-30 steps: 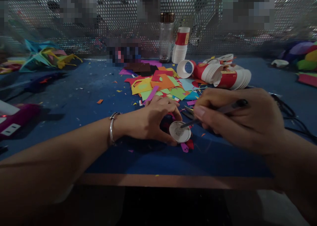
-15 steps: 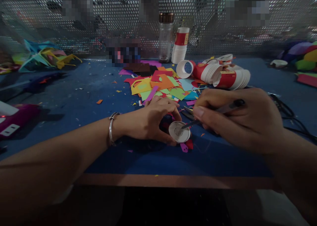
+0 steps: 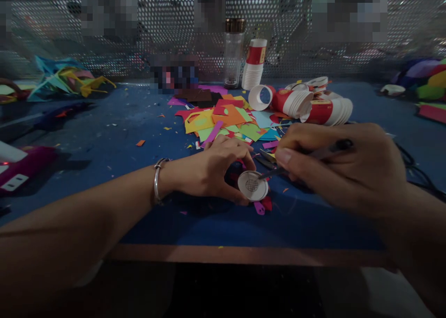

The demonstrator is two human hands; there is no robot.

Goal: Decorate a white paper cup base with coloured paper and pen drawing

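Observation:
Between the thumb and fingers of my left hand point(image 3: 223, 169) is a round white paper piece point(image 3: 258, 193) with a raised rim, like the base of a paper cup. A dark crosshatched circle is drawn at its middle. My right hand point(image 3: 341, 169) grips a dark pen point(image 3: 322, 153), whose tip is at the right part of the white face; whether it touches I cannot tell. Purple and red paper scraps point(image 3: 259, 208) lie just below the round piece. A dark pointed tool point(image 3: 266, 158), perhaps scissors, is partly hidden behind my right hand.
Coloured paper point(image 3: 226, 118) is heaped beyond my hands. Red-and-white paper cups point(image 3: 292, 102) lie behind it, near an upright cup stack point(image 3: 252, 74) and a clear bottle point(image 3: 233, 57). A purple power strip point(image 3: 28, 169) sits left, a black cable point(image 3: 411, 169) right. Perforated metal panel point(image 3: 167, 29) borders the back.
My right hand and the pen have shifted slightly to the right, the tip moving from the grid toward the rim. My left hand and the round piece stay nearly still.

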